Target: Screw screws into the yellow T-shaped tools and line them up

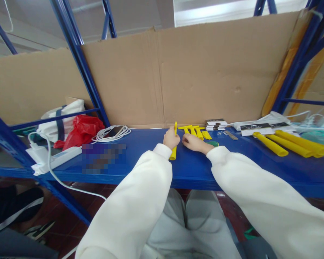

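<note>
My left hand (171,139) is closed around a yellow plastic scraper-like tool (173,154), held upright, its thin head above my fingers and its round handle end below. Close by on the right, my right hand (192,141) has its fingers curled together; whatever they hold, if anything, is too small to make out. Just behind that hand lie several yellow T-shaped tools (199,133) side by side, with a yellow piece (206,135) at their right. A green handle (212,143) shows partly from behind my right wrist.
On the blue shelf (148,169), small boxes (216,124) are stacked near a flat metal blade (231,135). Several yellow tubular handles (271,144) lie to the right. A coiled white cable (112,133), power strip (58,160) and red bag (83,130) are left. Cardboard (205,72) closes the back.
</note>
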Demonstrator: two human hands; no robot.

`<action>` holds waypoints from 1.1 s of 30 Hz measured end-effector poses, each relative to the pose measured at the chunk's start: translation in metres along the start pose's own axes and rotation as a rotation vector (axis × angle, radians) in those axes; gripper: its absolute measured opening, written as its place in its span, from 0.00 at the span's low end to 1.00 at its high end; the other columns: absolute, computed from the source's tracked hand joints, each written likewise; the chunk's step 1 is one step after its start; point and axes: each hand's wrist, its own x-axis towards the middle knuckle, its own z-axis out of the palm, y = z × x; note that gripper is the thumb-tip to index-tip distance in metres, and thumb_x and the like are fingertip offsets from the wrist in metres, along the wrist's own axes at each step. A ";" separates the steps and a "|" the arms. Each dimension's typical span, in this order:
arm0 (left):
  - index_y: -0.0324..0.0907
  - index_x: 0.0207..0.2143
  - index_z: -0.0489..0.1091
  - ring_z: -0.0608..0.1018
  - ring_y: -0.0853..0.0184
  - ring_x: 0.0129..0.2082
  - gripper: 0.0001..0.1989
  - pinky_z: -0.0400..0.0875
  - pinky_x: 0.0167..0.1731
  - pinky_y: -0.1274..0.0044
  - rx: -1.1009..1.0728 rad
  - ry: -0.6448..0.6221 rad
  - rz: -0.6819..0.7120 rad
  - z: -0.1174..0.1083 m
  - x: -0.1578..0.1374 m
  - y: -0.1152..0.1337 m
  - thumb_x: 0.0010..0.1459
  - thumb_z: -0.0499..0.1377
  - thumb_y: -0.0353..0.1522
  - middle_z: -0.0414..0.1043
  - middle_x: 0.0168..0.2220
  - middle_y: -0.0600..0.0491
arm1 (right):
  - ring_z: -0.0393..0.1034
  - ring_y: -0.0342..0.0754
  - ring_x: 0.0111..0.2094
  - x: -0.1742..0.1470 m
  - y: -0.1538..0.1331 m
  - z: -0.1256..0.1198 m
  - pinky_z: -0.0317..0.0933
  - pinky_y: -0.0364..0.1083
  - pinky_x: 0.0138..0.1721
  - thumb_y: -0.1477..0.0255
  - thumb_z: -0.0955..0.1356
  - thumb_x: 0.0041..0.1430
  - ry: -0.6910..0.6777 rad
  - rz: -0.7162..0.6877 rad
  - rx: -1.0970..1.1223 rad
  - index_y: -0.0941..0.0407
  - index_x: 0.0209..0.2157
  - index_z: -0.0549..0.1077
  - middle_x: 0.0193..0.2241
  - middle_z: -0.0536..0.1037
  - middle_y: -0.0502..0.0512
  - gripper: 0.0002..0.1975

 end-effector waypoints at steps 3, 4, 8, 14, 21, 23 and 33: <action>0.42 0.62 0.68 0.78 0.56 0.60 0.26 0.70 0.59 0.70 -0.001 0.001 0.005 0.001 0.000 -0.001 0.61 0.58 0.24 0.79 0.54 0.43 | 0.73 0.52 0.42 0.001 0.003 -0.002 0.64 0.47 0.46 0.79 0.64 0.62 0.044 -0.013 0.027 0.58 0.37 0.75 0.41 0.80 0.62 0.08; 0.42 0.61 0.68 0.78 0.56 0.60 0.25 0.70 0.59 0.70 -0.001 0.002 0.006 0.001 0.000 -0.001 0.61 0.58 0.24 0.79 0.54 0.43 | 0.73 0.51 0.42 0.001 0.005 -0.004 0.64 0.47 0.46 0.79 0.64 0.62 0.066 -0.013 0.033 0.58 0.37 0.75 0.41 0.80 0.62 0.08; 0.43 0.61 0.69 0.77 0.56 0.60 0.25 0.70 0.60 0.70 0.003 0.004 0.006 0.001 0.000 -0.002 0.61 0.58 0.24 0.79 0.54 0.43 | 0.74 0.51 0.40 0.001 0.024 -0.024 0.65 0.46 0.45 0.76 0.64 0.61 0.212 0.073 0.055 0.58 0.37 0.78 0.39 0.82 0.61 0.10; 0.42 0.62 0.68 0.78 0.56 0.60 0.25 0.69 0.59 0.70 0.009 -0.013 0.006 0.002 0.002 -0.002 0.62 0.58 0.25 0.79 0.55 0.43 | 0.77 0.57 0.45 -0.020 0.085 -0.062 0.66 0.48 0.46 0.73 0.64 0.62 0.409 0.507 -0.031 0.59 0.41 0.81 0.41 0.83 0.66 0.14; 0.42 0.61 0.68 0.78 0.55 0.59 0.24 0.70 0.59 0.70 0.006 -0.011 0.005 0.004 0.003 -0.004 0.62 0.59 0.25 0.79 0.54 0.43 | 0.77 0.65 0.48 -0.053 0.145 -0.052 0.69 0.57 0.47 0.73 0.66 0.57 0.315 0.805 -0.149 0.63 0.45 0.82 0.43 0.81 0.77 0.17; 0.43 0.61 0.68 0.78 0.55 0.59 0.25 0.70 0.59 0.69 0.003 -0.009 0.000 0.004 0.002 -0.004 0.61 0.59 0.25 0.80 0.53 0.43 | 0.76 0.66 0.49 -0.055 0.154 -0.044 0.68 0.59 0.49 0.73 0.67 0.56 0.311 0.830 -0.170 0.63 0.47 0.81 0.44 0.81 0.77 0.19; 0.41 0.56 0.69 0.84 0.58 0.48 0.21 0.77 0.52 0.69 -0.316 -0.015 -0.036 0.005 0.005 0.003 0.60 0.59 0.23 0.78 0.56 0.43 | 0.74 0.68 0.52 -0.052 0.157 -0.047 0.67 0.60 0.49 0.70 0.63 0.63 0.553 0.926 -0.059 0.65 0.50 0.79 0.47 0.78 0.78 0.21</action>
